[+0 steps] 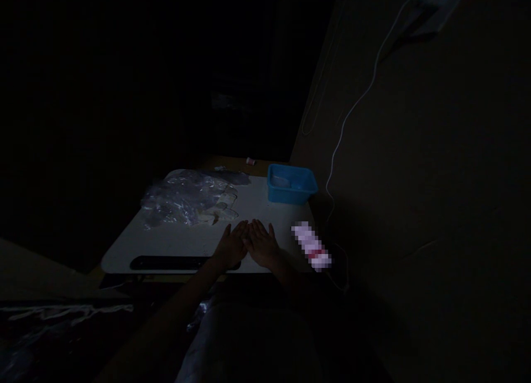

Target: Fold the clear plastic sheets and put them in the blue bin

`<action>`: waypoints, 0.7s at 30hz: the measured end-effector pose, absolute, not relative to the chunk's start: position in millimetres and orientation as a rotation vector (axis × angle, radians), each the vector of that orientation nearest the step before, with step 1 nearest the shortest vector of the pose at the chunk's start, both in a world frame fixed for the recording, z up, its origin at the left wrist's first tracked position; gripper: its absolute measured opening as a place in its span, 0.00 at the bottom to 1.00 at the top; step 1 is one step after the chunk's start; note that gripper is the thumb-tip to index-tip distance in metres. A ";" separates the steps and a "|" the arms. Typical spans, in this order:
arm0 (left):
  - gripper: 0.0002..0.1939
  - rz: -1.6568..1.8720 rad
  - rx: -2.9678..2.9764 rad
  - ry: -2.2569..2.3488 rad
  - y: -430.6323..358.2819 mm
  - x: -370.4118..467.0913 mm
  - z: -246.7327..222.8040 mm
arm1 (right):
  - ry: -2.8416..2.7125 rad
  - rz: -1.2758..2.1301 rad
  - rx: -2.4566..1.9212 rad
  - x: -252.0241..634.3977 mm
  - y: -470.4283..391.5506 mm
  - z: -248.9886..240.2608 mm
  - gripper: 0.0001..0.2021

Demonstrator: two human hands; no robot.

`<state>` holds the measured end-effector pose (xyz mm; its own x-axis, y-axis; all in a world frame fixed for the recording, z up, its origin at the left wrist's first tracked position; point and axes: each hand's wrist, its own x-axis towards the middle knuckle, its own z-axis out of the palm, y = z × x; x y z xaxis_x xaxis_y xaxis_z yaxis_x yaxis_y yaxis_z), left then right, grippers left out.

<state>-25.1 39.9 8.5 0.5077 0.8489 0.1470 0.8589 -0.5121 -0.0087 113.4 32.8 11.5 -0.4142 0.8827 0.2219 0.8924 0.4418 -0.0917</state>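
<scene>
My left hand [232, 247] and my right hand [263, 247] are side by side over the near part of a white tabletop [174, 240]. Their fingers are stretched out and meet or slightly overlap in the middle, and neither hand holds anything. Whether the palms rest on the surface I cannot tell in the dim light. Beyond them to the left lies crumpled clear plastic [182, 197], with pale, finger-shaped pieces [226, 207] at its right side, perhaps fabric. A blurred-out pinkish rectangular object [311, 246] is to the right of my right hand.
A blue plastic basket [292, 193] stands at the table's back right corner. Behind the table is a small pinkish-white item [250, 161]. A dark strip [170, 263] runs along the front edge. A white cable [343, 125] hangs by the right wall [435, 167].
</scene>
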 end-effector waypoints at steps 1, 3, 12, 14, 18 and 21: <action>0.27 -0.194 -2.659 -1.504 39.8 -25.2 8.2 | -2.455 -0.073 -1.534 113.5 32.8 10.6 0.28; 0.26 -0.199 -2.664 -1.496 39.6 -25.3 7.5 | -2.457 -0.094 -1.516 113.9 32.3 9.5 0.27; 0.27 -0.202 -2.658 -1.506 40.6 -26.6 5.3 | -2.438 -0.177 -1.445 117.7 25.9 20.3 0.29; 0.28 -0.185 -2.673 -1.496 41.1 -27.1 5.4 | -2.475 -0.169 -1.409 118.2 26.0 19.7 0.28; 0.28 -0.181 -2.671 -1.479 41.0 -27.1 5.7 | -2.497 -0.140 -1.419 117.6 28.5 14.7 0.29; 0.28 -0.184 -2.669 -1.482 40.5 -26.7 5.5 | -2.496 -0.125 -1.433 116.7 29.6 12.2 0.29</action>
